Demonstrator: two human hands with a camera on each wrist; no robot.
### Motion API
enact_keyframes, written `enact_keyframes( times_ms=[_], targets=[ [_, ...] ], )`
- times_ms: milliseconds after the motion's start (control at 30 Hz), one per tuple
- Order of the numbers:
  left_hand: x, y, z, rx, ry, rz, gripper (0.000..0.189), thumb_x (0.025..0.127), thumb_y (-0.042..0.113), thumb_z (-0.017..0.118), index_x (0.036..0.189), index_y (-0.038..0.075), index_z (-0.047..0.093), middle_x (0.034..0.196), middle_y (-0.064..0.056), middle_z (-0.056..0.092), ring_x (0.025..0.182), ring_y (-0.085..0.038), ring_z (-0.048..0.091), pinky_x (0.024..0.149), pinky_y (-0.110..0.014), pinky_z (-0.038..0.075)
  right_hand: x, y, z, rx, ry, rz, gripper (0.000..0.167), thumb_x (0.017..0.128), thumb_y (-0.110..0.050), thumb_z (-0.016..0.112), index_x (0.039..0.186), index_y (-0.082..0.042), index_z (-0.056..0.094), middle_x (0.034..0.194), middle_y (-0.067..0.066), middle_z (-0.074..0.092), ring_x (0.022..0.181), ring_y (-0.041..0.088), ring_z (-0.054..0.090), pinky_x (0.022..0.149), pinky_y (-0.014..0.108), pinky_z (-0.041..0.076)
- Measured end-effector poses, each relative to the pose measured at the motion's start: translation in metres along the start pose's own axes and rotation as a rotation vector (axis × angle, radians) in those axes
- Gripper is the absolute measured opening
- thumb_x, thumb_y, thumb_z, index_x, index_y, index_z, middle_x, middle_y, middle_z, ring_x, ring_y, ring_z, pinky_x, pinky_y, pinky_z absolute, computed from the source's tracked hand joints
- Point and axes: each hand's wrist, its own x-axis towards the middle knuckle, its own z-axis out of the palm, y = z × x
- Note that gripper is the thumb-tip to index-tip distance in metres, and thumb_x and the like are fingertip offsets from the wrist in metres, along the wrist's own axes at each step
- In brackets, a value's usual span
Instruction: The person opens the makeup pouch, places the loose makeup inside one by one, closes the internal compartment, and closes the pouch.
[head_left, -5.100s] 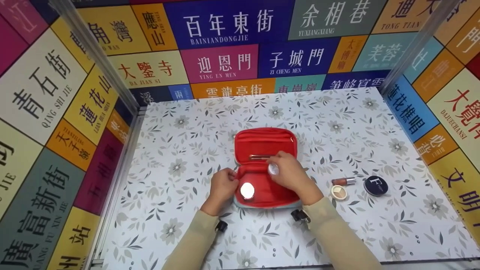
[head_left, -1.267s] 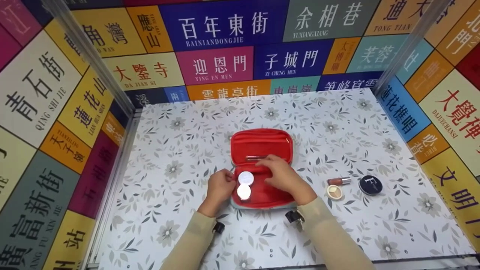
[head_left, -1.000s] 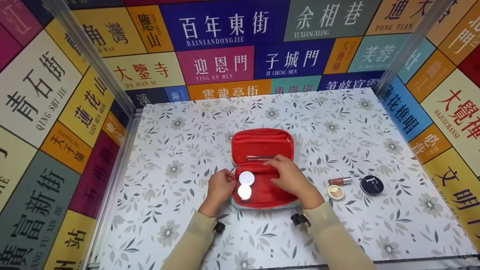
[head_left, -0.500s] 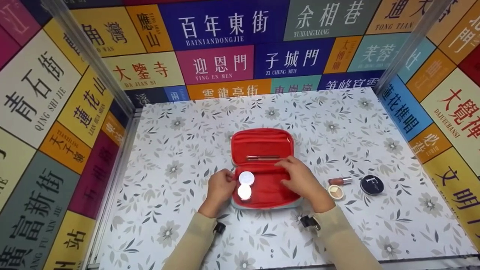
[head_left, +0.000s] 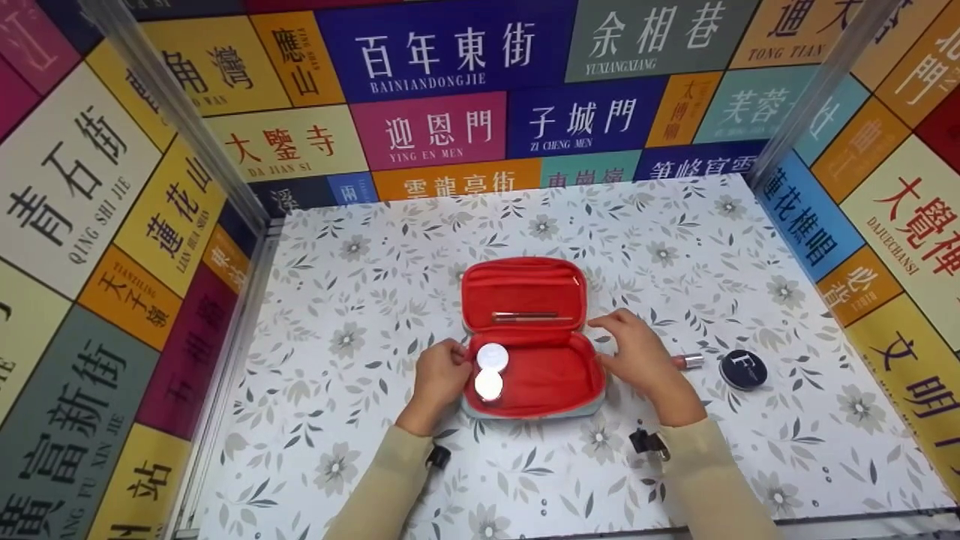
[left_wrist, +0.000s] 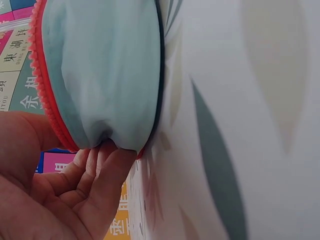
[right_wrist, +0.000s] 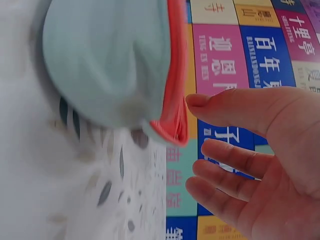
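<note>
Pinching pouch (head_left: 551, 379) by L side w/ L grip (head_left: 440, 376); R grip (head_left: 642, 355) relaxed, just off R side.

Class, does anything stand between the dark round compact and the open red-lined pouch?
Yes: the right hand and the partly hidden tube lie between the dark round compact and the open pouch.

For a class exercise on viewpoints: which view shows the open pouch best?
The head view: it shows nearly the whole pouch, red inside included. The left wrist view shows only some pale blue outside and red edge, with the left hand gripping it; the right wrist view shows similar parts, the right hand beside them.
</note>
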Motion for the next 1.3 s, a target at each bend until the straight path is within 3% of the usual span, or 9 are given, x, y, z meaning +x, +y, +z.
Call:
enact_keyframes(
  times_ms=[500, 833, 1000, 1300],
  targets=[
    [0.0, -0.001, -0.001, -0.02, -0.026, -0.01, 0.005, 0.087, 0.008, 0.069, 0.09, 0.007, 0.072, 0.08, -0.005, 0.071, 0.073, -0.015, 0.063, 0.063, -0.029, 0.052, -0.017, 0.047, -0.03, -0.079, 0.076, 0.055, 0.054, 0.081, -0.003, 0.085, 0.133, -0.003, 0.068, 0.122, 0.028, 0.062, 0.113, 0.05, 0.062, 0.1, 0.064, 0.049],
    [0.0, -0.001, -0.001, 0.002, -0.014, 0.003, 0.005, 0.087, 0.007, 0.068, 0.091, 0.008, 0.072, 0.081, -0.005, 0.072, 0.073, -0.015, 0.063, 0.065, -0.03, 0.052, -0.028, 0.072, -0.044, -0.096, 0.044, 0.135, 0.058, 0.083, -0.008, 0.082, 0.139, -0.004, 0.065, 0.127, 0.029, 0.059, 0.112, 0.05, 0.06, 0.093, 0.066, 0.049],
    [0.0, -0.001, 0.0, 0.002, -0.013, 0.012, 0.006, 0.085, 0.007, 0.067, 0.089, 0.007, 0.072, 0.079, -0.005, 0.072, 0.072, -0.014, 0.063, 0.064, -0.03, 0.052, -0.034, 0.084, -0.048, -0.08, 0.045, 0.175, 0.063, 0.08, -0.013, 0.087, 0.138, -0.004, 0.065, 0.129, 0.03, 0.057, 0.119, 0.053, 0.056, 0.099, 0.069, 0.046],
    [0.0, -0.001, 0.0, -0.008, -0.024, -0.023, 0.005, 0.087, 0.007, 0.068, 0.09, 0.008, 0.072, 0.08, -0.005, 0.071, 0.072, -0.016, 0.063, 0.063, -0.028, 0.051, -0.043, 0.104, -0.059, -0.114, 0.058, 0.252, 0.055, 0.089, -0.01, 0.078, 0.141, -0.001, 0.062, 0.134, 0.033, 0.054, 0.124, 0.056, 0.052, 0.105, 0.071, 0.042]
  ],
)
